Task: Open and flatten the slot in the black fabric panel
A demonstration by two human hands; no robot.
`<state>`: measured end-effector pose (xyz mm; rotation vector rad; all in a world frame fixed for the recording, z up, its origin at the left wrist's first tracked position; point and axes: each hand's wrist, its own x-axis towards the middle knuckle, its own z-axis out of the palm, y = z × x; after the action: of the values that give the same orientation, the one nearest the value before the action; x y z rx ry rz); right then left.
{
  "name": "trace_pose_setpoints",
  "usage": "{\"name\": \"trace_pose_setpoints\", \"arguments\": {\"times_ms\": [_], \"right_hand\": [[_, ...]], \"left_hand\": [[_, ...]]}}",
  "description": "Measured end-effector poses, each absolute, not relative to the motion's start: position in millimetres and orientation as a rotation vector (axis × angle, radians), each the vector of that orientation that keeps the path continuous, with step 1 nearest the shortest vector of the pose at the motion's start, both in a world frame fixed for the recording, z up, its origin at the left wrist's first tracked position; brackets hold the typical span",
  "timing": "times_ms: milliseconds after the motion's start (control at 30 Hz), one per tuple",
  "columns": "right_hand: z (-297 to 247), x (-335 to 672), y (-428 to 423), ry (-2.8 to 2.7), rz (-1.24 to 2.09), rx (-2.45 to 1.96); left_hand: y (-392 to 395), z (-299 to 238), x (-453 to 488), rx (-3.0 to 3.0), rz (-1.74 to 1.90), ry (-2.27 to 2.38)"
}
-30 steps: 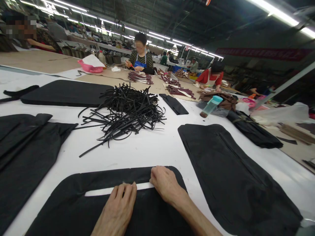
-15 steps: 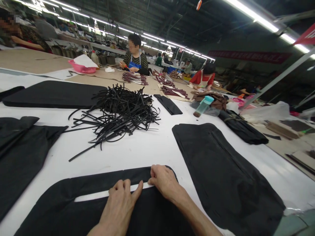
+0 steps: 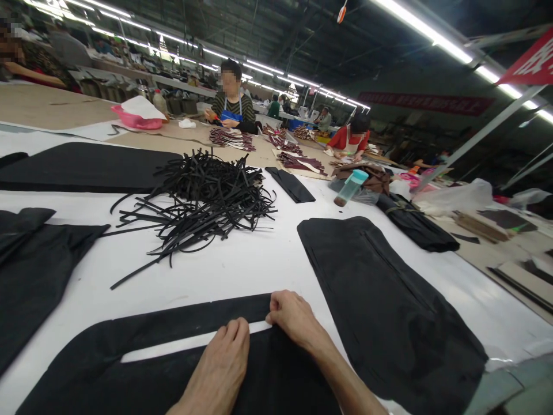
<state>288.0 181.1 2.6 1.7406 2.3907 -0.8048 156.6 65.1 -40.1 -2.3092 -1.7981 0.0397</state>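
Before me lies a black panel (image 3: 164,380) of leather-like sheet, with rounded corners and a long narrow slot near its far edge. White shows through that slot. My left hand (image 3: 224,360) is closed at the slot's near edge, fingers curled together on the black sheet, its thumb hidden. At the slot's right end my right hand (image 3: 294,317) pinches the panel, thumb and fingers pressed together. To the right rests a similar black panel (image 3: 384,300) with a slit along it. Beyond my hands is a tangled heap of thin black strips (image 3: 211,196).
Folded black material (image 3: 38,271) lies at left, near a thick black slab or stack (image 3: 95,167). A bottle with a turquoise lid (image 3: 351,187) leans at the back right, beside a rolled black bundle (image 3: 415,225). Across the table two co-workers handle maroon strips (image 3: 231,139).
My left hand has slid right along the slot, and its spread thumb and fingers have drawn together. My right hand remains at the slot's right end. The view has shifted slightly.
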Motion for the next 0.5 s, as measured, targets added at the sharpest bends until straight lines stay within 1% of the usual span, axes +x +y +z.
{"name": "trace_pose_setpoints", "arguments": {"times_ms": [233, 500], "right_hand": [[4.0, 291.1, 187.7, 2.362, -0.902, 1.707], [-1.0, 294.6, 187.6, 2.383, -0.954, 1.702]], "left_hand": [[73.7, -44.9, 155.5, -2.347, -0.041, -1.846], [84.5, -22.6, 164.0, -2.393, 0.018, -2.01]]}}
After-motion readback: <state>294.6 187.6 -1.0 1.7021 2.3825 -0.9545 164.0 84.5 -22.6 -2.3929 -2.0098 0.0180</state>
